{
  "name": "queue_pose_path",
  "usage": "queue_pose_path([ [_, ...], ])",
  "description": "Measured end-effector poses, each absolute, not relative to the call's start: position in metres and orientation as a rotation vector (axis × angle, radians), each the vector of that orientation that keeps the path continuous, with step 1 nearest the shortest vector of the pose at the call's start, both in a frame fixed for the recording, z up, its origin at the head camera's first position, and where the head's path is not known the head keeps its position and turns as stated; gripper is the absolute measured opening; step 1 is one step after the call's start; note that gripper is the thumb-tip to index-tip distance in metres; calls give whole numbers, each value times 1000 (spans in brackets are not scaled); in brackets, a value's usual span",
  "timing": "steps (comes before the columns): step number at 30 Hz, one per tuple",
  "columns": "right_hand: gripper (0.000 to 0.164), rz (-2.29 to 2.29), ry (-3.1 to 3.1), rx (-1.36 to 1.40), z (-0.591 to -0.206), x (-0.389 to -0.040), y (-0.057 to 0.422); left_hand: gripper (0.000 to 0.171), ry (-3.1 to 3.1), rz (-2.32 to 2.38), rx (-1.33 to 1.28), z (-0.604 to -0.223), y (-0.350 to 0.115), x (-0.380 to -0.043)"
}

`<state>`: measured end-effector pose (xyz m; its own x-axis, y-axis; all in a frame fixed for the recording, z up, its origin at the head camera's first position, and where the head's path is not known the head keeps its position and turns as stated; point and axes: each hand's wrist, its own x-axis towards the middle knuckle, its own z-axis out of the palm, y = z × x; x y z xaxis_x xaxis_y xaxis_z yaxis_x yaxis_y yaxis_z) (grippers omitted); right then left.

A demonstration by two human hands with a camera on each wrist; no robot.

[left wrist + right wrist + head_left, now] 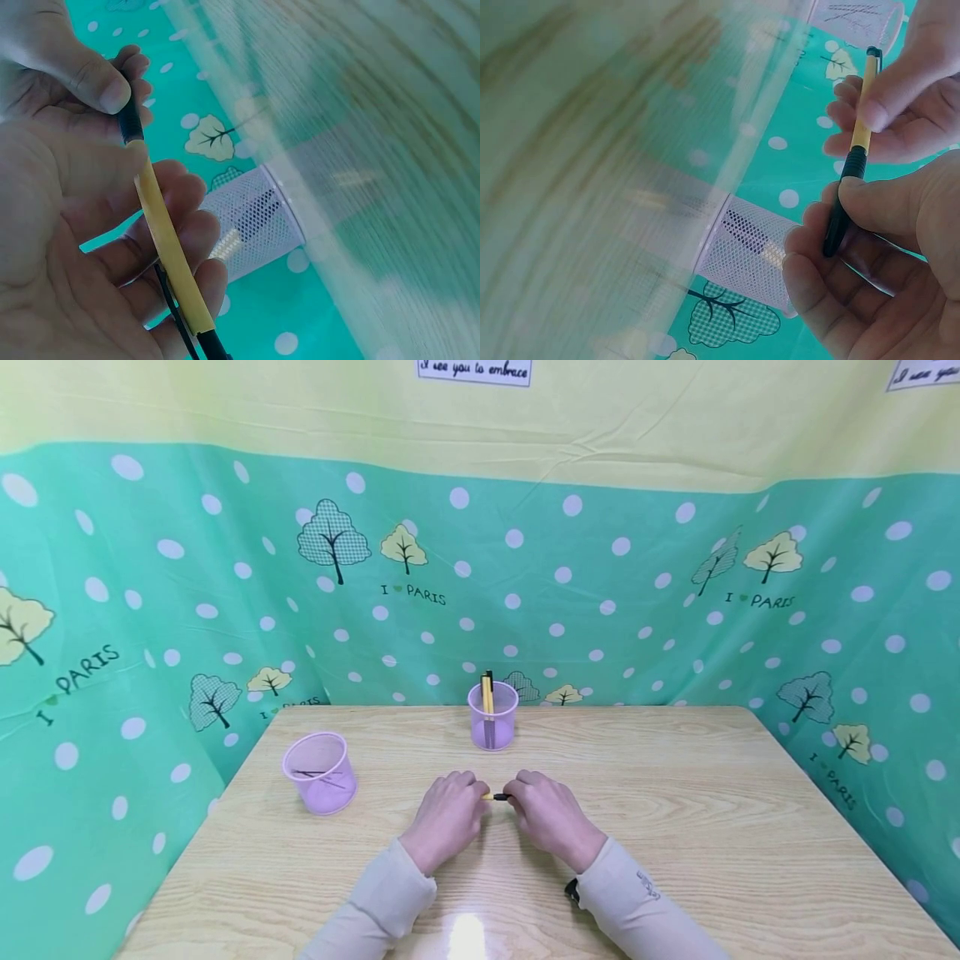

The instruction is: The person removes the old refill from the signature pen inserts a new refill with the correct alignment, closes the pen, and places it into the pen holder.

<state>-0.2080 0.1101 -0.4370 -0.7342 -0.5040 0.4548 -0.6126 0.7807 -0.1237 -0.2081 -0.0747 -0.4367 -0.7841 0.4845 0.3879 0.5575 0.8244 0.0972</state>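
Observation:
A ballpoint pen with a yellow barrel and black ends (498, 797) is held crosswise between both hands above the table. My left hand (450, 812) holds the yellow barrel between thumb and fingers, with the clip end pointing left. My right hand (551, 812) pinches the black grip by the writing tip. In the left wrist view, the black clip (172, 307) lies along the barrel beneath the left fingers. The right wrist view shows the right thumb (877, 199) on the black grip, with fingers curled behind it.
Beyond the hands, a purple mesh pen holder (504, 733) has yellow-and-black pens (488, 693) upright in it. Another purple mesh pen holder (327, 793) stands at the left, with thin dark sticks (315, 773) inside. The wooden table (712, 827) meets a green dotted curtain (600, 635) at the back.

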Motion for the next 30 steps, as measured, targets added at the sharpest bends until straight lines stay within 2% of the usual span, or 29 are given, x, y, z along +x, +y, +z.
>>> queue_pose_path([
  [4,7,372,-2580,851,-438,-208,110,27,-2665,-347,-772,-437,-75,-207],
  [9,8,370,-2583,860,-437,-208,110,31,-2606,-375,-762,-438,-76,-208],
  [30,8,362,-2589,864,-439,-209,110,19,-2599,-294,-774,-437,-76,-209],
])
